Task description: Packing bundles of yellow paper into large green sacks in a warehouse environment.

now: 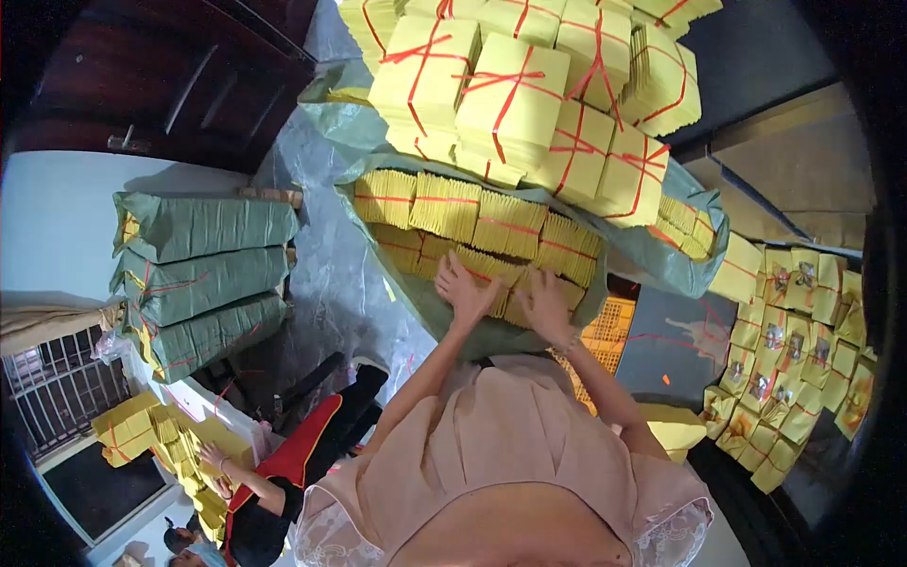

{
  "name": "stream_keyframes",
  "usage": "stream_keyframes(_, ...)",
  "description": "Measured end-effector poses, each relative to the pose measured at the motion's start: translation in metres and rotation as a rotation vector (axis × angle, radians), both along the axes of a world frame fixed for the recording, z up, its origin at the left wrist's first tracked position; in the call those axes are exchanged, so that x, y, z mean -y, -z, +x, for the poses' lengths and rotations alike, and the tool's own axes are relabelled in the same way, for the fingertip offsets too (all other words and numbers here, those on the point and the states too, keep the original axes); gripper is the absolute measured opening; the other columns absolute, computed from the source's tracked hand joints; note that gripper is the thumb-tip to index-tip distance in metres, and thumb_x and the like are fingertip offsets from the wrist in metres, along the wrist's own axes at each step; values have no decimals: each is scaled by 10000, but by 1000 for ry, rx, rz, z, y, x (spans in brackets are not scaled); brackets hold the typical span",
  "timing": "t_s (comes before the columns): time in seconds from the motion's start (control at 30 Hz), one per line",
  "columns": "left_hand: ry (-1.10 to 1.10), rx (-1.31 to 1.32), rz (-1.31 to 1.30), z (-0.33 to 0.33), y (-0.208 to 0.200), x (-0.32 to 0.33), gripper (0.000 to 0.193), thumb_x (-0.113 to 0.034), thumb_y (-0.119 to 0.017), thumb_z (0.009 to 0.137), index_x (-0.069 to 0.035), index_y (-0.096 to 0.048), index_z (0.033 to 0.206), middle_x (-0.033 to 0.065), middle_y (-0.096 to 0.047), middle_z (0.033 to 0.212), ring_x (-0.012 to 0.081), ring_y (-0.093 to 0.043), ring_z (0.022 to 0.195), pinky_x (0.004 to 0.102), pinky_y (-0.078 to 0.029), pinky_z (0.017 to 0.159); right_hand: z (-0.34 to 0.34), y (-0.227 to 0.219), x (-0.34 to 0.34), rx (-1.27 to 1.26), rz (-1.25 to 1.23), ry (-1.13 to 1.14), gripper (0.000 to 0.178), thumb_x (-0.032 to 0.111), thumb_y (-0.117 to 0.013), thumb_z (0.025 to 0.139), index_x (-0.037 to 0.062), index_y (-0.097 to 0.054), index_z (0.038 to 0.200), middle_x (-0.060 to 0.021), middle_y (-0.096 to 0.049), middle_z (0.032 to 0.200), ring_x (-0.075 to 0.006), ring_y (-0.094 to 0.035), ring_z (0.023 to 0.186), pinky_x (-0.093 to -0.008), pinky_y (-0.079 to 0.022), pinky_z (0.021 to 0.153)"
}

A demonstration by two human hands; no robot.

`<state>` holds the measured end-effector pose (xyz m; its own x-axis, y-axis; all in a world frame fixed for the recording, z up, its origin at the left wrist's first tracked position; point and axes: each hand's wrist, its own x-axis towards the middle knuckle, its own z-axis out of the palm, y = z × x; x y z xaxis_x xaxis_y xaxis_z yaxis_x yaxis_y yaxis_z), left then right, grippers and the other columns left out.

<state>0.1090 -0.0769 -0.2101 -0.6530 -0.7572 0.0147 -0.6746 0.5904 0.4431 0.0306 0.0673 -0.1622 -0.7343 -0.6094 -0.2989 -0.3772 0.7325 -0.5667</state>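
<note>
In front of me an unsealed green woven sack holds rows of yellow paper bundles tied with red string. On the nearer row, my left hand lies with its fingers spread over the bundle edges. Close to its right, my right hand rests on a neighbouring bundle, fingers apart and pointing down into the sack. Neither hand grips a bundle. The lower sides of these bundles are hidden inside the sack.
Beyond the sack rises a pile of tied yellow paper stacks. Filled green sacks are stacked at left. A co-worker handles yellow paper at lower left. An orange plastic crate and more yellow bundles stand to the right.
</note>
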Motion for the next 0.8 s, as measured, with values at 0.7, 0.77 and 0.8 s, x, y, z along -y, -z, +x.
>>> stream_keyframes(0.7, -331, -1056, 1598, -156, -122, 59, 744, -461, -715, 755, -68, -371, 1284, 58, -514, 1118, 219, -511, 995, 329, -399, 938, -237, -125, 106, -222, -814, 105, 361, 222, -616, 870, 18, -493, 1141, -95, -577, 942, -163, -547, 956, -313, -452, 812)
stream_keyframes(0.77, -165, -1107, 1650, -151, -140, 54, 791, -444, -698, 774, -34, -314, 1330, 95, -477, 1221, 233, -452, 1121, 367, -338, 1002, -217, -126, 95, -226, -859, 139, 376, 219, -638, 851, 20, -489, 1133, -105, -559, 1005, -183, -537, 964, -319, -445, 831)
stream_keyframes(0.8, 19, -1165, 1689, -145, -147, 52, 838, -427, -680, 792, 0, -258, 1376, 133, -439, 1325, 246, -394, 1247, 404, -277, 1066, -205, -129, 91, -240, -914, 167, 393, 216, -659, 832, 22, -485, 1125, -115, -540, 1067, -203, -526, 971, -325, -437, 849)
